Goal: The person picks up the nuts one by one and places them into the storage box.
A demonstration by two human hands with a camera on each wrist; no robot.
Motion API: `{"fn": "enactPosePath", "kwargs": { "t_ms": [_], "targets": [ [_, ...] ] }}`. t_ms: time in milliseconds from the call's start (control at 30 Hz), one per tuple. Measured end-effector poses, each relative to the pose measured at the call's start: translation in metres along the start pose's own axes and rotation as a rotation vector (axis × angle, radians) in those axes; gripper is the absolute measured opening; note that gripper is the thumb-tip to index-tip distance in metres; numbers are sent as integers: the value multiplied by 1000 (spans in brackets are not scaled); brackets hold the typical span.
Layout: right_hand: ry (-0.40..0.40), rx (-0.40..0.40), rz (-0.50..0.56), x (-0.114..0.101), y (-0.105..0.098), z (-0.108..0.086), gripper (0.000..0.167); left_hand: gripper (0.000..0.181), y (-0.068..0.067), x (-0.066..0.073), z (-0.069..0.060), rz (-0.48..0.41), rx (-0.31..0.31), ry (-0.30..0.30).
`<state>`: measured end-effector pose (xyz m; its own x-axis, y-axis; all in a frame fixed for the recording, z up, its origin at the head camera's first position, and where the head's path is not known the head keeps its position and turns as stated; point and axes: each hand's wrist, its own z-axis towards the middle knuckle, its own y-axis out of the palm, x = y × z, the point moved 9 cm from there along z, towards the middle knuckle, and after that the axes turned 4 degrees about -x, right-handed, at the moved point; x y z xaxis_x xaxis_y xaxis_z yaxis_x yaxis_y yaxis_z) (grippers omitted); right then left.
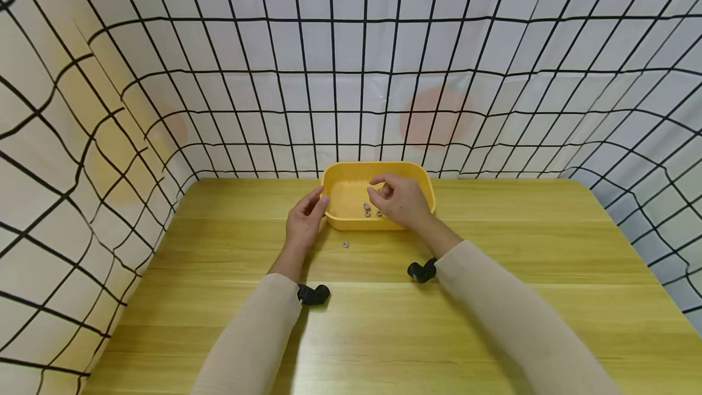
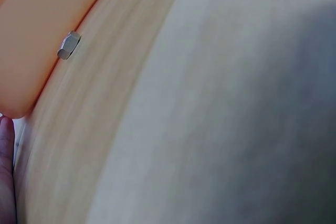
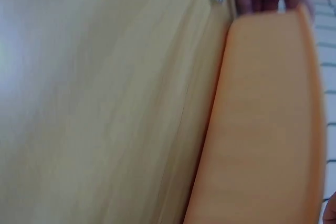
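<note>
A yellow plastic bin (image 1: 378, 224) stands on the table near the mesh, with several small metal hex nuts (image 1: 367, 206) inside. My left hand (image 1: 304, 218) is at the bin's left end, its fingertips and thumb touching the wall there. Over the right half of the bin hovers my right hand (image 1: 403, 200), thumb and index finger bent with a gap between their tips; nothing shows between them. The hand hides part of the bin's inside. One hex nut (image 1: 345, 244) lies on the table in front of the bin; the left wrist view shows this nut (image 2: 69, 45) close up.
The wooden table (image 1: 362, 334) spreads out in front and to both sides. Black wire mesh (image 1: 351, 72) over pale sheeting closes off the back and sides. Black wrist camera mounts (image 1: 314, 295) sit at both sleeves.
</note>
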<state>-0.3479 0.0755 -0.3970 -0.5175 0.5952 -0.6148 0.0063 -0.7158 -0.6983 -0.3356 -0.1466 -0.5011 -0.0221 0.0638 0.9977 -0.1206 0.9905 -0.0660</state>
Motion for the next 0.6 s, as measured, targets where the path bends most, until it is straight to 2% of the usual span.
{"fn": "enactPosePath", "kwargs": {
  "t_ms": [167,267,467,600],
  "targets": [
    [-13,-6,77,-16,6,-13,17,42,-1,1,0,7,0,-4],
    [5,-26,108,-22,13,-23,16,43,-1,0,1,-6,-4,-11],
    [94,-113,220,-27,28,-43,19,44,-1,-1,1,-18,-3,-15],
    [154,-154,259,-27,35,-54,21,42,-1,1,0,-18,6,-10]
  ]
}}
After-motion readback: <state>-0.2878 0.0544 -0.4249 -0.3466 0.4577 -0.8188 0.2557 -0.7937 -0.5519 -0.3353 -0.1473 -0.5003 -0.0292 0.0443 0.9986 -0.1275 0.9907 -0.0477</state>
